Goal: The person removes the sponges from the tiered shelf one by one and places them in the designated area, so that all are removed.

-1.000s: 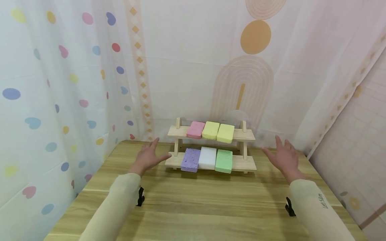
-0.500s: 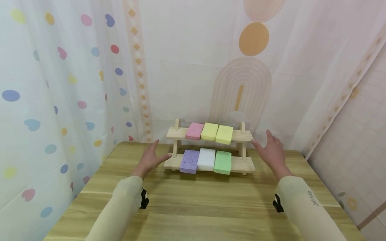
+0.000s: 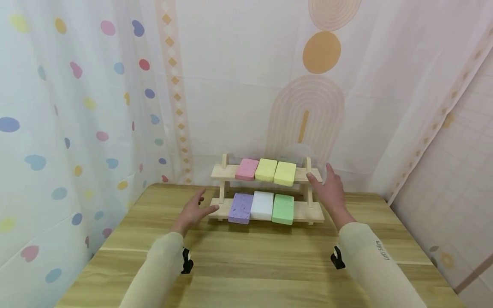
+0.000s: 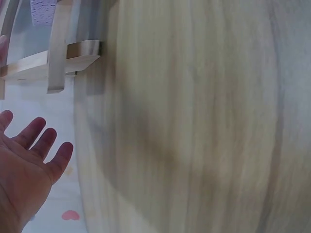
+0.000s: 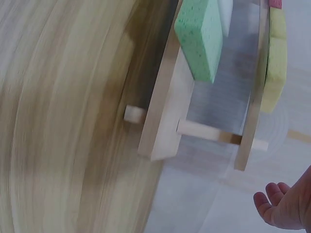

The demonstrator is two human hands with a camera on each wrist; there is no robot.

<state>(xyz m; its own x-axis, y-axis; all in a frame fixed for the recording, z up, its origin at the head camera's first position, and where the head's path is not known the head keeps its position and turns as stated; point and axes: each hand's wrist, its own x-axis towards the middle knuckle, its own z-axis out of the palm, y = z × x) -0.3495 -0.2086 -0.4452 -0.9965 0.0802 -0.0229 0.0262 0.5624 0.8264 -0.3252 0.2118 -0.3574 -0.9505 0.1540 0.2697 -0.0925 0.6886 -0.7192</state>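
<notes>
A two-tier wooden rack (image 3: 308, 209) stands at the back of the table. On its upper shelf lie a pink sponge (image 3: 247, 169) and two yellow sponges (image 3: 265, 170). The lower shelf bears a purple sponge (image 3: 240, 208), a white sponge (image 3: 262, 205) and a green sponge (image 3: 283, 209). My left hand (image 3: 192, 212) is spread beside the rack's left end, thumb toward the lower shelf, holding nothing. In the left wrist view its palm and fingers (image 4: 59, 160) show empty. My right hand (image 3: 329, 192) is at the upper shelf's right end, thumb overlapping it in the head view, also empty.
The wood-grain table (image 3: 254, 265) stretches from the rack toward me. Behind it hangs a patterned curtain (image 3: 239, 107), with a dotted curtain (image 3: 88, 149) at the left. A pale tiled-pattern cloth (image 3: 454, 179) borders the right side.
My right hand has moved left, from well beside the rack to its right end. The left hand has dropped slightly in view, its fingers bending a little. The sponges stay on the shelves.
</notes>
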